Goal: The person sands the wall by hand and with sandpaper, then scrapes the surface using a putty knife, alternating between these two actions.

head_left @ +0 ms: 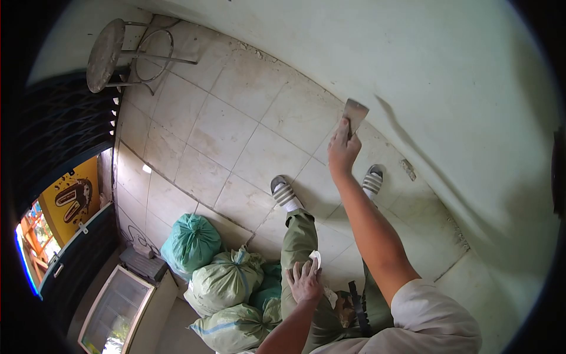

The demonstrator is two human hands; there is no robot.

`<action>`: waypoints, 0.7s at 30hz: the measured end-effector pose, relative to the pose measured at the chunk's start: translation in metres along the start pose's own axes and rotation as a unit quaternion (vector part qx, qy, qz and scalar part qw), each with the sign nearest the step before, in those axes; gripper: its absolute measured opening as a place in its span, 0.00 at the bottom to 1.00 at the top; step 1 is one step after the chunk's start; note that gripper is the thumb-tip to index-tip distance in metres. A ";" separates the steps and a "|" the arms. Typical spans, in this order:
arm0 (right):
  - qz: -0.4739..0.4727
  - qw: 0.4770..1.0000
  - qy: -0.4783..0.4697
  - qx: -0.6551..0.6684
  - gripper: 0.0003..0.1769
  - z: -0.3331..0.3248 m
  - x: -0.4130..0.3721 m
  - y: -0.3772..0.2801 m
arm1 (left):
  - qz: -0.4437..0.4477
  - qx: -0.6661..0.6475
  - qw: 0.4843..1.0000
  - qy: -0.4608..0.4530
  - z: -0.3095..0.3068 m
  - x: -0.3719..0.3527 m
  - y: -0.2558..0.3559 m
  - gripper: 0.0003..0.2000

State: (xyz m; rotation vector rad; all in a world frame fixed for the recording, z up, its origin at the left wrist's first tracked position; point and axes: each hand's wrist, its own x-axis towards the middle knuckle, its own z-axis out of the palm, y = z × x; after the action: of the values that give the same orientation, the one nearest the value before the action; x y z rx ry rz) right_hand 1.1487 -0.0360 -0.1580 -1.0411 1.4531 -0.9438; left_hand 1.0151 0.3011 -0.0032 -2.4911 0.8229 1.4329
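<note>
The head-worn camera looks steeply down, close over the left hand (305, 282) and right hand (344, 148), its wide round view reaching floor (236, 135) and wall (448, 71).

A round metal stool (106, 54) stands far left of the grip. Green sacks (221, 283) lie far below it, beside a glass case (115, 307).

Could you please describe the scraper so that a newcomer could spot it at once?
Look at the pale wall filling the upper right. The right hand reaches to it, and the scraper sticks out above it: a flat, grey, wedge-shaped blade, the only tool in view.
</note>
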 end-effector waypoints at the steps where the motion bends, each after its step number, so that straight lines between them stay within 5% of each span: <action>1: -0.018 1.000 0.002 -0.016 0.23 0.000 0.011 0.006 | 0.000 0.000 1.000 0.002 0.000 0.001 0.001 0.22; 3: -0.053 0.997 0.008 -0.047 0.22 0.008 0.030 -0.006 | 0.000 -0.009 1.000 0.004 -0.002 0.000 0.001 0.22; 6: 0.043 0.995 -0.080 0.039 0.22 0.016 0.034 -0.056 | -0.004 -0.005 1.000 0.004 -0.003 0.002 -0.002 0.22; 9: 0.068 0.989 -0.069 0.115 0.17 0.005 0.010 -0.054 | -0.004 -0.008 1.000 -0.003 -0.004 -0.001 0.000 0.22; 13: -0.012 0.993 -0.086 0.085 0.16 -0.003 -0.003 -0.049 | -0.006 -0.011 1.000 -0.007 -0.009 0.002 0.001 0.22; 21: 0.022 0.988 -0.051 0.146 0.20 0.014 0.030 -0.075 | 0.001 -0.007 1.000 -0.010 -0.010 0.003 -0.003 0.22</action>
State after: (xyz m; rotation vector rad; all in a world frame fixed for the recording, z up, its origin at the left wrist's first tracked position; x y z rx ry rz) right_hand 1.1691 -0.0876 -0.0979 -0.8253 1.2077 -1.0207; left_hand 1.0254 0.2981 -0.0010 -2.4826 0.8155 1.4686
